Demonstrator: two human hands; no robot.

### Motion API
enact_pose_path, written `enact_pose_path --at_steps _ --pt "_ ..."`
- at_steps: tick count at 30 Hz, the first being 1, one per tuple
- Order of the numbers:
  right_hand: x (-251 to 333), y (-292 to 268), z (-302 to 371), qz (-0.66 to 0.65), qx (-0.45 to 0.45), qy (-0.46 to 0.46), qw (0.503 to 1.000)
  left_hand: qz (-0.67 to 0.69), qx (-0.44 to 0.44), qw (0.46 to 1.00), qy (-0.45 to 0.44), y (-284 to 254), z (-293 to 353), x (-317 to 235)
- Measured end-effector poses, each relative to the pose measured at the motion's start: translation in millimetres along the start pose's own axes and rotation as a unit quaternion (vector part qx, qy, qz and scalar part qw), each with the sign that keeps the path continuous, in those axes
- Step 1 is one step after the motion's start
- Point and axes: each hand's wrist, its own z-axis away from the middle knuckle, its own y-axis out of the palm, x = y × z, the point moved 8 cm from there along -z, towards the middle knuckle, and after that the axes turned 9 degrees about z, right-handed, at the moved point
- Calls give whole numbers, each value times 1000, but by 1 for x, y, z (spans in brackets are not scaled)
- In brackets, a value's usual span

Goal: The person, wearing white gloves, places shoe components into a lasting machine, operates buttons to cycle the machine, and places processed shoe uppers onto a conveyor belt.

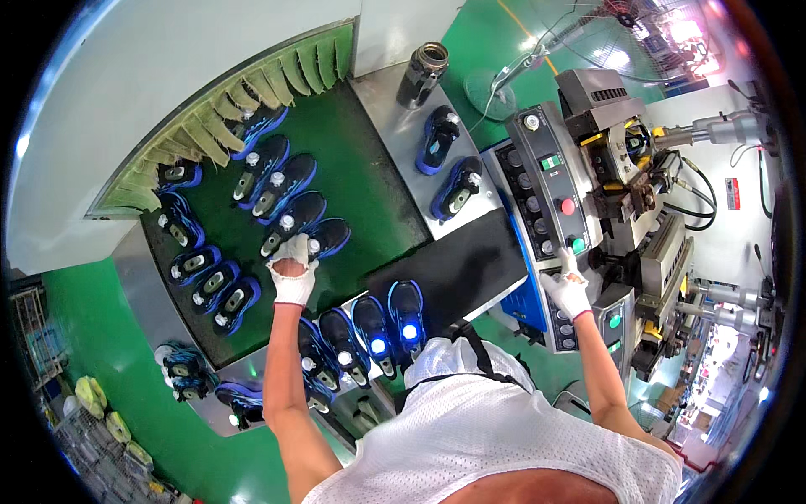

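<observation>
While the left hand (293, 267), in a white glove, closes on a blue-and-black shoe (323, 239) on the green belt (369, 181), the right hand (567, 287), also gloved, rests on the grey control panel (546, 181) with a finger stretched toward a green button (578, 244); it holds nothing. That shoe lies at the belt's near edge, last in a row of like shoes (273, 181) slanting away up the belt. More shoes (374, 319) stand sole-up on the ledge just nearer than the belt. Beyond the belt's right edge, two shoes (449, 164) and a dark flask (422, 74) sit on a steel table (395, 109). A red button (567, 206) lies farther up the panel.
</observation>
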Motion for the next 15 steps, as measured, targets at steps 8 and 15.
enact_pose_path --at_steps 8,15 --pt "53 19 39 -89 26 -59 994 46 71 996 -40 -13 -38 -20" --pt "86 -12 104 -543 101 -59 832 545 55 828 -119 -76 0 -274"
